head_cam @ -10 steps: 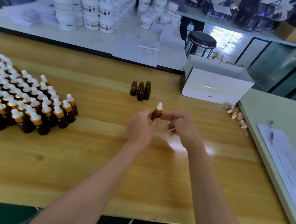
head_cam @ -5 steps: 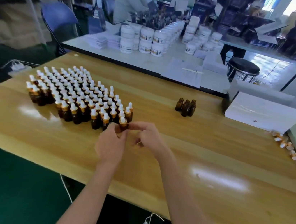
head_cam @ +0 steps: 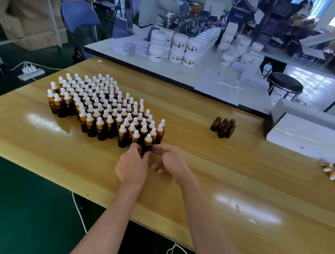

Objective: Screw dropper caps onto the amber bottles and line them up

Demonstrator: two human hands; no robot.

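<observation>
Dozens of finished bottles are being kept in a tight block of capped bottles (head_cam: pixel 105 108) on the left part of the wooden table (head_cam: pixel 197 184), so most of the job is being judged as done. One more capped bottle (head_cam: pixel 147 143) is being set upright at the block's near right corner, just beside the front row. Its dark body is being grasped by the curled fingers of the left hand (head_cam: pixel 132 165), while its right side is being pinched by the fingertips of the right hand (head_cam: pixel 170 161); its base is being hidden by the hands, so contact with the wood cannot be told. Only a small cluster of uncapped amber bottles (head_cam: pixel 224 127) is being left, well apart to the right near the white box (head_cam: pixel 310 137), and loose dropper caps (head_cam: pixel 334 176) are being kept at the table's far right edge, so a few more rounds of capping are being expected. A second ago this bottle was being held up in front of that uncapped cluster; now it is being brought across to the block, and the view is being turned leftward with it.
</observation>
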